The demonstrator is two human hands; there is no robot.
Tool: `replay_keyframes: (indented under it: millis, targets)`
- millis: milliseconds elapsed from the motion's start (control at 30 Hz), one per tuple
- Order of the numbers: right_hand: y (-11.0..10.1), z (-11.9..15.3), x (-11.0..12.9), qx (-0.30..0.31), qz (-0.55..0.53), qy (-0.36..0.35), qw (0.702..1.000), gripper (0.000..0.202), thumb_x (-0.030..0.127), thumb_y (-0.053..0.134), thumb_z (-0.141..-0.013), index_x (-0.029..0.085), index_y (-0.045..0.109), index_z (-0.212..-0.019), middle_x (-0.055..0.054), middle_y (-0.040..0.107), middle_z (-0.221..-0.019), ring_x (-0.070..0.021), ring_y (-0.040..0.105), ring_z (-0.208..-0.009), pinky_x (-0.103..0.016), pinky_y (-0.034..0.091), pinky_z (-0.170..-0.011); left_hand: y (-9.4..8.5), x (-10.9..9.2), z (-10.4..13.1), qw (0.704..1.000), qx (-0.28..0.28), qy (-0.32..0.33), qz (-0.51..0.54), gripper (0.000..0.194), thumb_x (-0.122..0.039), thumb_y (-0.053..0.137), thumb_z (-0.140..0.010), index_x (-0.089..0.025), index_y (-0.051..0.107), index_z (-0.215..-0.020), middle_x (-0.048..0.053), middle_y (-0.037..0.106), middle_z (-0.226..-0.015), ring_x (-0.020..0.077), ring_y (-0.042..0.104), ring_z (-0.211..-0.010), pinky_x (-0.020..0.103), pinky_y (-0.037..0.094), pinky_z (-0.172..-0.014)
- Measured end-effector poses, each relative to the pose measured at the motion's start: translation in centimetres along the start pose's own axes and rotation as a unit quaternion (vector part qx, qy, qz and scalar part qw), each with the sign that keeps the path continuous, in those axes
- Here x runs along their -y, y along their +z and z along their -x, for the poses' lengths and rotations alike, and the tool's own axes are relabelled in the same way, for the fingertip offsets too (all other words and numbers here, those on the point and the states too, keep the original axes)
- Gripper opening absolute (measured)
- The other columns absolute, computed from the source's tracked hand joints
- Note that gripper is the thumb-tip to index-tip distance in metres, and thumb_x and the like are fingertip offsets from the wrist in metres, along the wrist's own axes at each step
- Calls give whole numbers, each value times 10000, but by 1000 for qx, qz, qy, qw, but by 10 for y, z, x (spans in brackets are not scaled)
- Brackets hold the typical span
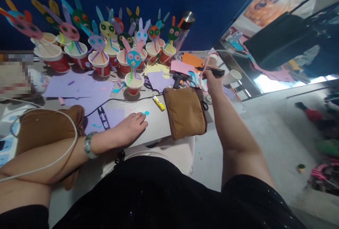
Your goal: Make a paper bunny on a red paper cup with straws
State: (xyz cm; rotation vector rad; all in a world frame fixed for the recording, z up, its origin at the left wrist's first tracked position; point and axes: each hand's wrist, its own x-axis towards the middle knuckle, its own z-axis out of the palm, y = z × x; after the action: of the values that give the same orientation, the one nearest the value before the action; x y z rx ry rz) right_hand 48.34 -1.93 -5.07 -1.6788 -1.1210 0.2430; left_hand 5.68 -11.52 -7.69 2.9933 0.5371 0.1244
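Note:
My left hand (132, 127) rests on the table with its fingers lying loosely, their tips at small blue paper circles (146, 113). Out to the right, my right hand (213, 83) grips a black marker (217, 72), beside a pink strip (205, 65) and over a clutter of craft pieces. A yellow glue stick (158, 102) lies between my hands, close to a brown cloth pouch (185, 112). Ahead of my left hand stands a red-and-white paper cup (134, 85) bearing a blue rabbit-faced figure with pink ears (133, 59).
Several similar cups with rabbit figures (98, 61) line the blue wall. Purple paper sheets (76, 87), black thread snips (103, 118) and a black hot glue gun (180, 78) lie about. A bottle (187, 22) stands behind; a white cup (233, 77) is at right. A white cable crosses my left arm.

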Motion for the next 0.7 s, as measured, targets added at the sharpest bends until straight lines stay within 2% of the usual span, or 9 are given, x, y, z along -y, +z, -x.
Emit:
replay_keyframes:
  millis: [100,233,367,467,533,600,633,700]
  targets:
    - [3,14,16,28,-98,3,995,151,344,573,-792,230,626,-874,-10,679,-732,-186,701,-713,-373,610,-735,-1,1,-1,1000,-9,-6,10,179,-46,506,-913,-103,657,-991,215,670,-1170,308,605,-1089,488,492,-969]
    - [4,46,42,61,-152,-10,986,239,467,626,-804,243,615,-887,8,662,-720,-187,720,-746,-358,614,-716,-1,4,-3,1000,-13,-9,20,198,-80,467,-949,-113,660,-976,185,682,-1106,289,598,-1046,500,465,-994]
    - [6,89,70,102,-234,-12,967,329,449,800,-719,277,654,-958,36,691,-765,-172,722,-734,-331,617,-697,-2,7,-4,999,-22,-12,26,192,-87,469,-943,-115,657,-973,177,664,-1157,265,599,-1068,527,413,-1093]
    - [11,129,93,138,-259,-31,955,315,432,836,-745,318,678,-993,45,704,-776,-183,736,-734,-338,625,-660,-7,8,-3,996,-56,-9,75,176,-118,489,-941,-130,649,-1012,159,659,-1191,254,586,-1140,539,346,-1172]
    - [16,159,107,167,-235,-43,957,254,397,841,-768,337,703,-974,34,728,-821,-195,741,-731,-353,628,-624,-11,7,-2,985,-82,-6,151,184,-188,487,-973,-142,644,-1057,136,682,-1143,239,600,-1113,491,402,-1133]
    - [24,187,119,175,-229,-57,956,219,385,845,-767,358,725,-948,37,735,-823,-183,712,-653,-353,615,-575,-15,6,-3,962,-104,-17,253,231,-285,496,-1003,-148,639,-1122,117,701,-1089,216,629,-1043,409,488,-1015]
    - [29,200,124,199,-221,-64,953,218,378,846,-767,364,734,-954,33,749,-871,-185,715,-672,-368,629,-610,-17,5,-3,945,-111,-27,306,260,-333,515,-1004,-149,643,-1136,108,709,-1060,202,643,-996,366,514,-941]
    - [40,223,131,204,-216,-77,952,231,377,855,-758,375,742,-959,31,756,-911,-197,727,-738,-394,647,-690,-18,4,-5,905,-111,-47,407,289,-395,571,-981,-146,671,-1087,81,721,-970,172,656,-885,294,521,-817]
